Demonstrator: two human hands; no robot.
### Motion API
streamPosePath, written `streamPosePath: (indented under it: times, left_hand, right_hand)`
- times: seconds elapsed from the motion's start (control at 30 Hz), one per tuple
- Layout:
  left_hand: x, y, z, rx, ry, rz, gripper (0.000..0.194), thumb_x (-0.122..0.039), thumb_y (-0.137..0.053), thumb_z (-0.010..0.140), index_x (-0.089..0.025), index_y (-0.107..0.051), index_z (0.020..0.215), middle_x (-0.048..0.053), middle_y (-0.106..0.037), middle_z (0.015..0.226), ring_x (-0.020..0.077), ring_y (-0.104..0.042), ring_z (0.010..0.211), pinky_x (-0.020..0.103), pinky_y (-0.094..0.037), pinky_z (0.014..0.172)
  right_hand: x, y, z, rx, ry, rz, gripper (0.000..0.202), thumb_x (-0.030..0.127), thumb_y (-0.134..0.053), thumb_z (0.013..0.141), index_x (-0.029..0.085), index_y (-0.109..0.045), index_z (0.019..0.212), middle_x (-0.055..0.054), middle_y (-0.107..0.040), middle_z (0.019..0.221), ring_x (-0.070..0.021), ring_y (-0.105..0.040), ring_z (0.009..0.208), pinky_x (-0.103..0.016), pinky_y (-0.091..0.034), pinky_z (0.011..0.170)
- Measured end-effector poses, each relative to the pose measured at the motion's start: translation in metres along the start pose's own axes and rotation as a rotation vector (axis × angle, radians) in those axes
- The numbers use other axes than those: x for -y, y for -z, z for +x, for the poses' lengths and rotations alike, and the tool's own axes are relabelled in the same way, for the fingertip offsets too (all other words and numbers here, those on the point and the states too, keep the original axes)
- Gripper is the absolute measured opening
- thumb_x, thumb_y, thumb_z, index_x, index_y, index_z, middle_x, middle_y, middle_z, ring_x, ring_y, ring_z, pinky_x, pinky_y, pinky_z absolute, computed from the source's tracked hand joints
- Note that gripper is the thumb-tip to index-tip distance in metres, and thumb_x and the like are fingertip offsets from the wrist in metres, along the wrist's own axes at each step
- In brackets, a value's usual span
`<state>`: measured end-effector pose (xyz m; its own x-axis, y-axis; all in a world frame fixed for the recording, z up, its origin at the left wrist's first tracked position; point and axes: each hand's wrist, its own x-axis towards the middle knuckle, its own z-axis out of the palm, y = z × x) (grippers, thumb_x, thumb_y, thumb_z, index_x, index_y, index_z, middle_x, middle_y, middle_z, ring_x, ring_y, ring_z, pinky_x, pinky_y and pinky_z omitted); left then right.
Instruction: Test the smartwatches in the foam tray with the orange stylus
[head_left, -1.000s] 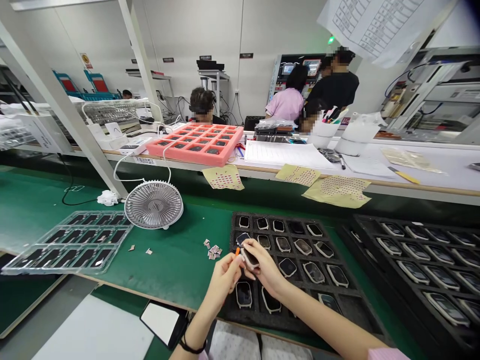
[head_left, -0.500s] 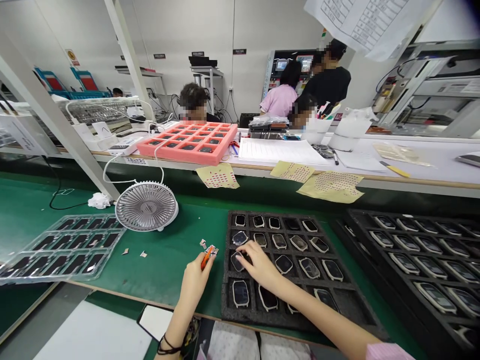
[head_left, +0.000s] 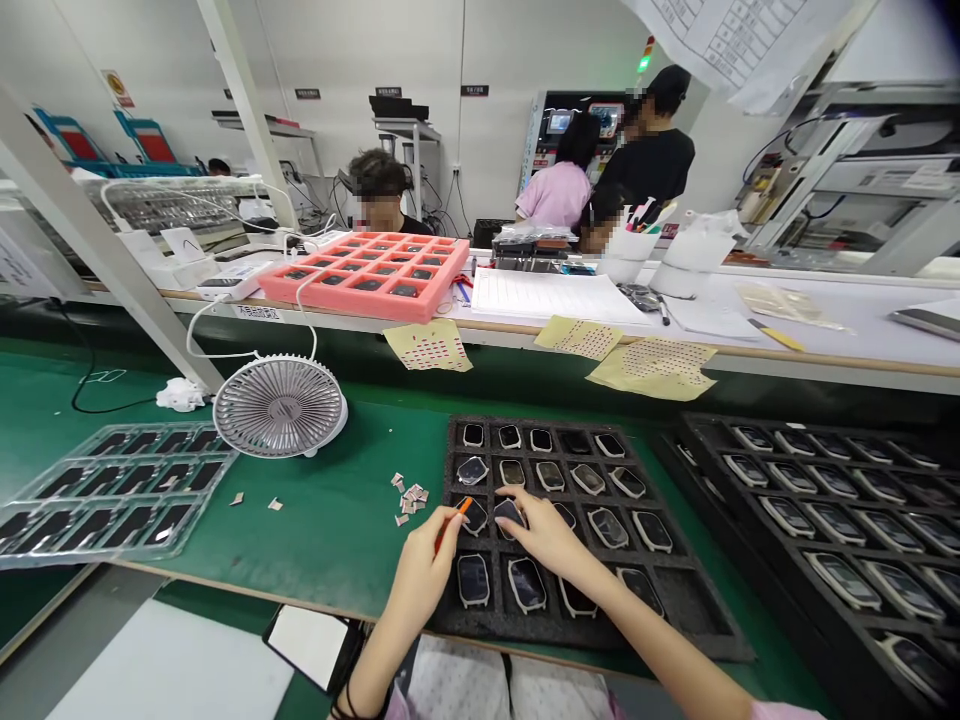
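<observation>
My left hand [head_left: 427,565] is closed round a slim orange tool [head_left: 465,505], perhaps tweezers; its tip points toward a watch in the black foam tray [head_left: 551,632]. Thumb and fingers of my right hand [head_left: 544,535] grip the edges of a smartwatch body [head_left: 510,514] with a dark screen, in the third row of that tray. More watch bodies sit in the surrounding compartments, some partly hidden by my right forearm. Left of my hands, a small pile of pale tabs [head_left: 411,497] lies on the green mat [head_left: 322,530].
A grey fan [head_left: 281,405] stands behind a clear tray [head_left: 187,535] of dark parts at left. A second black foam tray [head_left: 720,450] of watches is at right. On the shelf rests a pink foam tray [head_left: 427,308]. A phone [head_left: 311,645] lies near the front edge.
My left hand has moved right with the orange tool, from the pile of tabs to the foam tray. My right hand has shifted one compartment right to another watch.
</observation>
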<state>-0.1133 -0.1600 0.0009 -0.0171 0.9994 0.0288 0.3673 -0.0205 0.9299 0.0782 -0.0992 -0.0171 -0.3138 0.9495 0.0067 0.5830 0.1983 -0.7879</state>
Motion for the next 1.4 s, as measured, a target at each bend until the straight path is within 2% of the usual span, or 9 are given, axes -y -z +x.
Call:
streamPosePath:
  times: [0.07,0.2,0.3,0.4,0.83,1.03,1.23,1.33,1.4]
  left_hand:
    - [-0.002,-0.007,-0.001,0.074,0.016,-0.089,0.032,-0.043,-0.042,0.088,-0.017,-0.062,0.086,-0.005,-0.042,0.053,0.0116,-0.040,0.049,0.021,-0.028,0.050]
    - [-0.007,-0.023,-0.001,0.252,0.071,-0.283,0.038,-0.049,-0.041,0.088,-0.016,-0.060,0.082,-0.008,-0.036,0.051,0.0077,-0.029,0.041,0.019,-0.023,0.043]
    - [-0.014,-0.031,0.000,0.311,0.082,-0.345,0.041,-0.051,-0.041,0.087,-0.016,-0.058,0.077,-0.008,-0.036,0.049,0.0062,-0.025,0.038,0.019,-0.020,0.039]
    - [-0.018,-0.033,0.000,0.308,0.079,-0.354,0.043,-0.053,-0.041,0.088,-0.016,-0.058,0.075,-0.009,-0.035,0.048,0.0057,-0.025,0.037,0.018,-0.019,0.038]
    - [-0.025,-0.023,0.000,0.303,0.045,-0.286,0.043,-0.050,-0.043,0.087,-0.014,-0.059,0.071,-0.008,-0.034,0.044,0.0061,-0.026,0.039,0.020,-0.020,0.040]
    - [-0.024,-0.028,0.005,0.336,0.093,-0.464,0.046,-0.058,-0.049,0.082,-0.015,-0.056,0.065,-0.010,-0.033,0.039,0.0036,-0.020,0.033,0.018,-0.014,0.035]
    - [-0.017,-0.032,0.005,0.348,0.185,-0.581,0.049,-0.063,-0.055,0.076,-0.015,-0.056,0.070,-0.012,-0.033,0.038,0.0020,-0.016,0.030,0.017,-0.011,0.031]
    - [-0.018,-0.033,0.008,0.281,0.200,-0.567,0.050,-0.066,-0.053,0.075,-0.016,-0.052,0.067,-0.012,-0.031,0.038,0.0024,-0.017,0.030,0.016,-0.014,0.031]
    - [-0.021,-0.036,0.011,0.219,0.146,-0.560,0.049,-0.065,-0.054,0.075,-0.017,-0.049,0.065,-0.010,-0.037,0.042,0.0038,-0.027,0.033,0.016,-0.024,0.034]
  right_hand:
    - [0.002,0.003,-0.001,0.010,-0.015,0.276,0.019,0.032,-0.062,0.077,0.024,-0.064,0.094,0.000,-0.062,0.070,-0.0208,-0.057,0.067,-0.034,-0.042,0.068]
    - [0.019,0.005,-0.011,0.038,-0.140,0.935,0.028,0.044,-0.064,0.078,0.022,-0.060,0.094,0.002,-0.059,0.064,-0.0145,-0.053,0.056,-0.026,-0.040,0.052]
    - [0.035,0.001,-0.018,0.054,-0.210,1.187,0.029,0.044,-0.067,0.077,0.022,-0.056,0.093,0.005,-0.054,0.056,-0.0114,-0.049,0.046,-0.021,-0.033,0.041]
    - [0.045,-0.003,-0.020,0.015,-0.220,1.234,0.030,0.043,-0.070,0.075,0.022,-0.053,0.087,0.007,-0.051,0.052,-0.0095,-0.046,0.041,-0.018,-0.028,0.036]
    - [0.048,-0.006,-0.022,-0.095,-0.113,1.125,0.029,0.043,-0.068,0.079,0.022,-0.048,0.081,0.011,-0.046,0.046,-0.0057,-0.042,0.035,-0.014,-0.030,0.034]
    - [0.047,-0.011,-0.017,0.001,-0.249,1.451,0.032,0.036,-0.075,0.071,0.020,-0.050,0.081,0.008,-0.054,0.055,0.0018,-0.023,0.028,-0.011,-0.017,0.029]
    - [0.045,-0.013,-0.014,0.001,-0.331,1.542,0.033,0.031,-0.078,0.066,0.018,-0.049,0.073,0.006,-0.054,0.054,0.0006,-0.024,0.032,-0.011,-0.016,0.029]
    - [0.044,-0.017,-0.015,-0.048,-0.304,1.473,0.031,0.034,-0.076,0.069,0.020,-0.049,0.075,0.009,-0.048,0.050,-0.0003,-0.021,0.032,-0.012,-0.016,0.029]
    - [0.044,-0.021,-0.016,-0.083,-0.270,1.381,0.028,0.038,-0.071,0.073,0.022,-0.049,0.081,0.010,-0.045,0.049,-0.0018,-0.022,0.032,-0.013,-0.020,0.031]
